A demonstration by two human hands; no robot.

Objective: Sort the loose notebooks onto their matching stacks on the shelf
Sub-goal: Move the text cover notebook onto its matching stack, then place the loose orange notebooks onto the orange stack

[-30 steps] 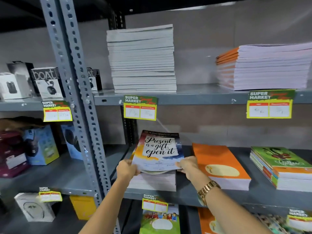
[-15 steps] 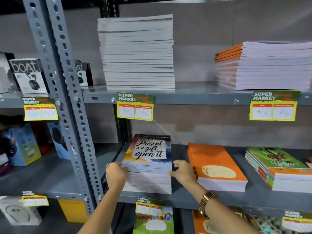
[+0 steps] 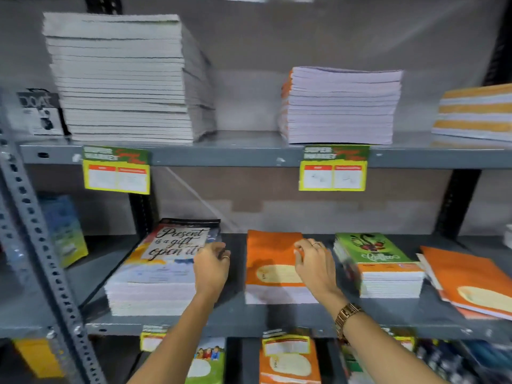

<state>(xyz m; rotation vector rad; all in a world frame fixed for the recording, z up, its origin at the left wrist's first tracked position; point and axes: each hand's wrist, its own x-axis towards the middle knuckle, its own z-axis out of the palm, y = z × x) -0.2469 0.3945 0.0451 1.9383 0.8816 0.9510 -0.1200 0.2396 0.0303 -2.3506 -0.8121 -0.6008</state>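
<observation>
her left hand [image 3: 212,268] rests loosely curled and empty at the right edge of the quote-cover stack [image 3: 155,275], right hand [image 3: 315,266] open-fingered on the orange stack [image 3: 273,268] beside it; these thin, floppy, light notebooks look best pinched along the spine.

even, fairly dim indoor light; motion blur throughout, wide-angle bending at the edges.

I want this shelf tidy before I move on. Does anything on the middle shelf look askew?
Yes. The orange notebooks at the far right lie fanned and turned at an angle, not squared like the green stack beside them. The other stacks look roughly square, though the picture is blurred.
</observation>
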